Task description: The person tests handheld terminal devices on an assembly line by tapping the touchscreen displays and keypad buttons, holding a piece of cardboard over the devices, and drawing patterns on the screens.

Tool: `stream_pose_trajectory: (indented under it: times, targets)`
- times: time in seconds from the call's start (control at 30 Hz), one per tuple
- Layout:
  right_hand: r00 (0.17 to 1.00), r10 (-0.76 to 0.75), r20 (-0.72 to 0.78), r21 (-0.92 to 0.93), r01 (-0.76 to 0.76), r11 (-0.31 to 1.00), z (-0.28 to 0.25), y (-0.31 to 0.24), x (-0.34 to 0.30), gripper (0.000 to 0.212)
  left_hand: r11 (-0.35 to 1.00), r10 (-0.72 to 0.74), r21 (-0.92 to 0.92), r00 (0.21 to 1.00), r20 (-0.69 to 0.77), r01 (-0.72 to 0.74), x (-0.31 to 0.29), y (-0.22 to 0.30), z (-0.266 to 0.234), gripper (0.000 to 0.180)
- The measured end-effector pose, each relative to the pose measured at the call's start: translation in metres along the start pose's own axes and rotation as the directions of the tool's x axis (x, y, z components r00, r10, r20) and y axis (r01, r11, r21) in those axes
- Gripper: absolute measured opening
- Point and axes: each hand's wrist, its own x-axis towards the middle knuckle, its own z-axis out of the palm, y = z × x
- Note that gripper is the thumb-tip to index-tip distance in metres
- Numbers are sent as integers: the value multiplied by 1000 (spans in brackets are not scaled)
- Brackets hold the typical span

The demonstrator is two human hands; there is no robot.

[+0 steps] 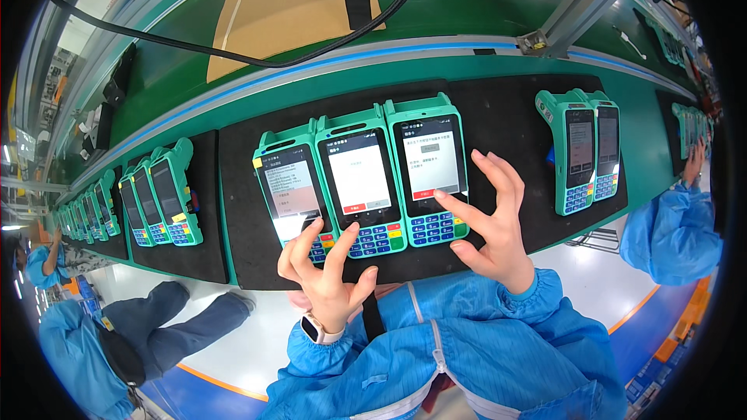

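Three card payment terminals in green holders stand side by side on a black mat, their screens lit. My left hand (pixel 328 272) is open, fingers spread over the lower parts of the left terminal (pixel 288 179) and the middle terminal (pixel 357 175). Its fingertips are at the bottom of those two screens, next to the keypads. My right hand (pixel 494 225) is open too, with its index fingertip at a red button low on the right terminal's screen (pixel 424 148). Its thumb is near that terminal's keypad corner. Neither hand holds anything.
Two more terminals (pixel 589 152) stand to the right on the mat (pixel 513 124). Several terminals (pixel 159 194) line the bench on the left. A black cable (pixel 257 61) hangs across the far side, before a cardboard sheet (pixel 272 8). Co-workers (pixel 673 233) are at both sides.
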Motion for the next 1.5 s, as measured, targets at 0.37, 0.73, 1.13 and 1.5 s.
stream_pose_trajectory:
  times: [0.37,0.73,1.13,1.5]
  targets:
    - [997,48,-60,75,-43,996,1,5,-1,56,1000,-22,-2,1000,23,22,2,2,1,51]
    - [993,71,-96,182,-53,982,3,9,-1,61,1000,13,25,1000,-2,-13,1,2,4,46]
    - [992,91,-84,367,-54,929,-5,10,-1,58,949,-315,-50,932,-180,312,-3,-93,-38,32]
    - [990,110,-84,365,-72,928,-6,12,-14,66,965,-204,176,978,44,193,28,-109,-31,38]
